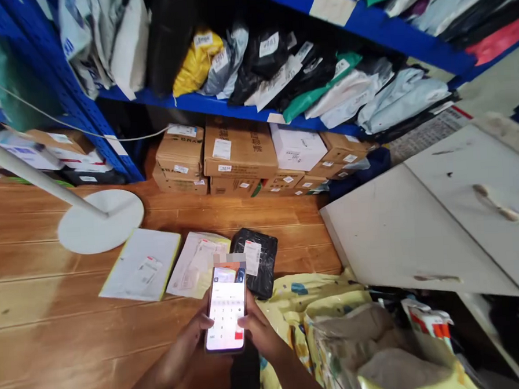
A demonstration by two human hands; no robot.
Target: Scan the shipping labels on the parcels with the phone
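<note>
Both hands grip a smartphone [224,312], upright in front of me, its lit screen showing a number keypad with a red key at the lower right. My left hand [196,330] wraps the phone's left edge, thumb at the keypad's side. On the opposite edge is my right hand [258,328], its thumb over the right column of keys. The fingers behind the phone are hidden. Beyond it on the wooden floor lie a white flat envelope [135,270], a second pale envelope [187,274] partly behind the phone, and a black-wrapped parcel [264,246] with a white label.
A white round lamp base [100,223] stands at the left. Stacked cardboard boxes [239,140] sit under a blue shelf [150,104] holding bagged parcels. To the right is a white drawer cabinet [374,229]. Yellow patterned cloth [290,288] lies at the lower right.
</note>
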